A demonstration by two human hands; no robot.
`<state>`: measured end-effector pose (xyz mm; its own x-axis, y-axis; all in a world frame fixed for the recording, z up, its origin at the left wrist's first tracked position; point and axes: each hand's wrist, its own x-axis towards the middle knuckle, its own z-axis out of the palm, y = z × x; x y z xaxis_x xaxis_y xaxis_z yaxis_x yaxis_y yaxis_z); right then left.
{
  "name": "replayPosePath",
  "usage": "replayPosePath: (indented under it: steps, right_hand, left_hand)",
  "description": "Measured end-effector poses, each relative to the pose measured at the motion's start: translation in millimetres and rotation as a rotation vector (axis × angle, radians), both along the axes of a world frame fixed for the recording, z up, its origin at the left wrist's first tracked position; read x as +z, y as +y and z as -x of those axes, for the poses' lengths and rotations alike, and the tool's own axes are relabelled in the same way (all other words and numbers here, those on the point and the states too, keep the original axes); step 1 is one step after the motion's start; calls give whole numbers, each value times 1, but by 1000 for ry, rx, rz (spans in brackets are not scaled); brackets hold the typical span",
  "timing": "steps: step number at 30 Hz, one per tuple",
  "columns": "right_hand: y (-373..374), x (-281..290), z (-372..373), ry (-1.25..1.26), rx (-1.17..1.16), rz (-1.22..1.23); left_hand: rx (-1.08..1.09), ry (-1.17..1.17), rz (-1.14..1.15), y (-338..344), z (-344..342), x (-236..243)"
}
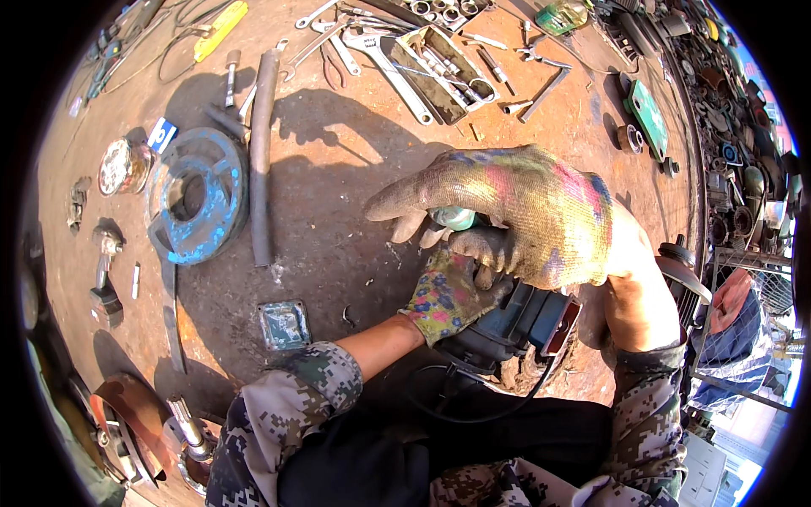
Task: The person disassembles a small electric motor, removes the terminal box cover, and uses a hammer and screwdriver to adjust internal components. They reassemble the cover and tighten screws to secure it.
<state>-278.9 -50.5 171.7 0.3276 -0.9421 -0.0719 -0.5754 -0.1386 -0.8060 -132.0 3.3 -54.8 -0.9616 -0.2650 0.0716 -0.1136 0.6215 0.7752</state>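
A blue electric motor [498,325] with an open, red-edged box on its side sits close before me. My right hand [528,215], in a stained patterned glove, arches over its far end. Its fingers curl round a pale green rounded piece [454,218], mostly hidden beneath them. Below it, my left hand [449,291], in a flowered glove, is closed against the motor's far end; its fingers are partly covered by the right hand. A black cable [507,416] loops from the motor toward my lap. Left of the hands lies a square blue cover plate [285,325].
A blue ring-shaped flange [221,228] and a dark pipe [263,160] lie to the left. Far off are an adjustable wrench [397,80], pliers [331,68] and an open tool tray [422,89]. Piled metal parts [735,127] line the right. A round tin [118,167] stands left.
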Motion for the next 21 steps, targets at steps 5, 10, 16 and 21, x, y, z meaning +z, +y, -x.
replayPosePath:
  steps: [5, 10, 16, 21]
  right_hand:
    - [20, -4, 2, 365, -163, 234]
    - [14, 24, 7, 347, -64, 164]
    - [34, 22, -2, 648, -111, 255]
    - [3, 16, -7, 429, -135, 213]
  left_hand:
    - [-8, -67, -33, -3, 3, 10]
    - [121, 64, -904, 8, 7, -9]
    - [47, 6, -335, -8, 6, 13]
    - [113, -34, -238, -8, 5, 13]
